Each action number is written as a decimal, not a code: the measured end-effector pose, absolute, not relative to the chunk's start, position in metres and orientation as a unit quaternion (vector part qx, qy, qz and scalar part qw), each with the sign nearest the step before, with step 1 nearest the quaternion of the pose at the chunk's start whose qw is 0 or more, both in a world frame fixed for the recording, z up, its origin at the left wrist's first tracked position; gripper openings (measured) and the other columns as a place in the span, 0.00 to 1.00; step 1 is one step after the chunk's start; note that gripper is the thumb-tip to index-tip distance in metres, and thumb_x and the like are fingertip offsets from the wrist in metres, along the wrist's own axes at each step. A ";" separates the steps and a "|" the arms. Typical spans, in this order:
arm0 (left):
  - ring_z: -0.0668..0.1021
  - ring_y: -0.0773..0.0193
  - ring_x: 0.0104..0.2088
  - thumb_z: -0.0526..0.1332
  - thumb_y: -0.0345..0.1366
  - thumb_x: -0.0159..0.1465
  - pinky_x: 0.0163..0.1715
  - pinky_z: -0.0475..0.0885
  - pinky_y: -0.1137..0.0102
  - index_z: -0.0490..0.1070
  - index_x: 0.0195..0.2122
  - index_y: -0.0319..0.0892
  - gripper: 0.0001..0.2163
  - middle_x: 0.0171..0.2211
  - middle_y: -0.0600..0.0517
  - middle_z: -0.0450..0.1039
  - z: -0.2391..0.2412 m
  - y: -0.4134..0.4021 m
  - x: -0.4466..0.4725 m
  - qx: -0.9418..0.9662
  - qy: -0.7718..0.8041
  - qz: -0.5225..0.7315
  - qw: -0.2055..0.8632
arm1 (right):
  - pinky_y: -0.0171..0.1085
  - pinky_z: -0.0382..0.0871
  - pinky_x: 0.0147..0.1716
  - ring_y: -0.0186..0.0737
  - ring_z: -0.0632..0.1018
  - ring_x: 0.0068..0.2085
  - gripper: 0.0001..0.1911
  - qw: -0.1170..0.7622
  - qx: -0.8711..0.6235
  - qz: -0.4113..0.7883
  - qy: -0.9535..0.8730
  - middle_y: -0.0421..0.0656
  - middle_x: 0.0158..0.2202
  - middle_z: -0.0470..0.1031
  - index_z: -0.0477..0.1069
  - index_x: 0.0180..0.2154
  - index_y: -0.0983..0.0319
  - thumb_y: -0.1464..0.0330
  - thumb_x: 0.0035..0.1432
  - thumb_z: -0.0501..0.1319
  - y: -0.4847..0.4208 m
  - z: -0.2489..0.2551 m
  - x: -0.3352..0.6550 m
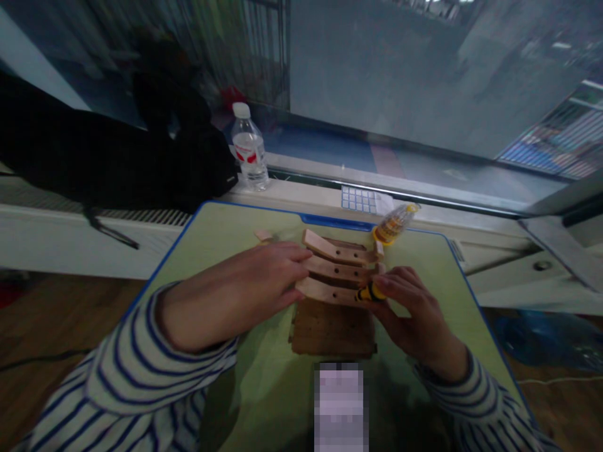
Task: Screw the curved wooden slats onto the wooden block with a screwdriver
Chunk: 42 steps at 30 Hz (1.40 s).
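Observation:
Three curved wooden slats (pixel 346 272) with dark holes sit one behind another above a brown wooden board (pixel 332 331). My left hand (pixel 271 276) is closed at their left ends, its fingers against the nearer slats and its thumb by the front one. A short yellow stick-like tool with black bands (pixel 370 292) is pinched in my right hand (pixel 414 311). Its tip points left and meets the front slat near that slat's right end. Upright wooden end pieces (pixel 379 251) show at the right of the slats, partly hidden by my right fingers.
A small wood piece (pixel 264 235) lies on the green table (pixel 226 229). A bottle with yellow trim (pixel 394 225) is at its back right. On the sill stand a water bottle (pixel 250 150) and a grid-marked sheet (pixel 358 199). Dark cloth (pixel 108 157) hangs at left.

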<state>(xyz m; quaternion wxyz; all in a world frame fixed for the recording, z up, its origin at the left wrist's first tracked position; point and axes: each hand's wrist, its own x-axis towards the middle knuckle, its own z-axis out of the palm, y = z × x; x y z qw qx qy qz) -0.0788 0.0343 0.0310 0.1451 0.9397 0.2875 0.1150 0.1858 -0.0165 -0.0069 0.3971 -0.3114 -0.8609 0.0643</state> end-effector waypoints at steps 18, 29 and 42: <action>0.71 0.58 0.52 0.56 0.30 0.65 0.55 0.66 0.58 0.70 0.46 0.40 0.10 0.49 0.47 0.72 0.023 0.034 -0.081 0.942 0.279 0.133 0.129 | 0.52 0.71 0.47 0.46 0.73 0.51 0.35 0.400 -0.306 0.152 -0.851 0.47 0.51 0.73 0.55 0.60 0.53 0.83 0.55 0.58 -0.022 -0.004 0.183; 0.73 0.58 0.49 0.60 0.31 0.62 0.51 0.68 0.60 0.72 0.42 0.42 0.08 0.47 0.49 0.72 0.025 0.035 -0.081 0.941 0.280 0.128 0.137 | 0.50 0.71 0.43 0.45 0.77 0.45 0.31 0.400 -0.338 0.145 -0.839 0.43 0.44 0.77 0.57 0.56 0.51 0.80 0.55 0.60 -0.020 -0.009 0.192; 0.73 0.58 0.51 0.60 0.32 0.62 0.53 0.67 0.60 0.72 0.42 0.46 0.08 0.49 0.50 0.73 0.020 0.040 -0.082 0.944 0.260 0.150 0.134 | 0.49 0.70 0.40 0.43 0.76 0.41 0.36 0.418 -0.327 0.105 -0.841 0.42 0.42 0.76 0.55 0.58 0.49 0.80 0.53 0.62 -0.016 -0.011 0.190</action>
